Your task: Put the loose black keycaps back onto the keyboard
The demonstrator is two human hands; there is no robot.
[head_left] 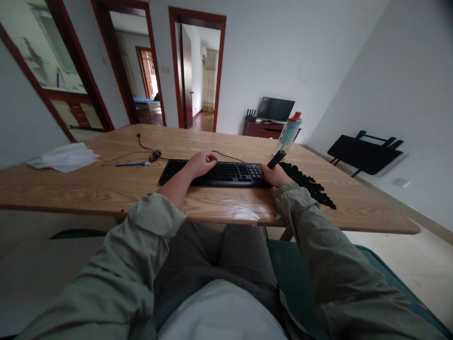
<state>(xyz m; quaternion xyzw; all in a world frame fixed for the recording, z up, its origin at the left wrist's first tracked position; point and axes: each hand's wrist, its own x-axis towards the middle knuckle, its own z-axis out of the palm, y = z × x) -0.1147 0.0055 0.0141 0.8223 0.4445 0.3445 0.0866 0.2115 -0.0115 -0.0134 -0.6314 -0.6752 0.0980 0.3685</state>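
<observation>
A black keyboard (pixel 230 174) lies across the table in front of me. Over its left half rests my left hand (pixel 201 164), its fingers curled in; whether they pinch anything small is hidden. At the keyboard's right end, my right hand (pixel 275 175) is closed around a dark stick-like handle (pixel 276 159), which slants up out of the fist. The lower end of that tool is out of sight. Just right of this hand spreads a patch of small black pieces (pixel 309 185), which look like keycaps laid close together.
A blue, slim brush-like stick (pixel 131 164) lies left of the keyboard, near a bundled black cable (pixel 155 154). Crumpled white sheets (pixel 69 157) sit at the table's left. A clear bottle with a red cap (pixel 288 133) stands behind my right hand. The wooden table's (pixel 226 208) front edge is near my lap.
</observation>
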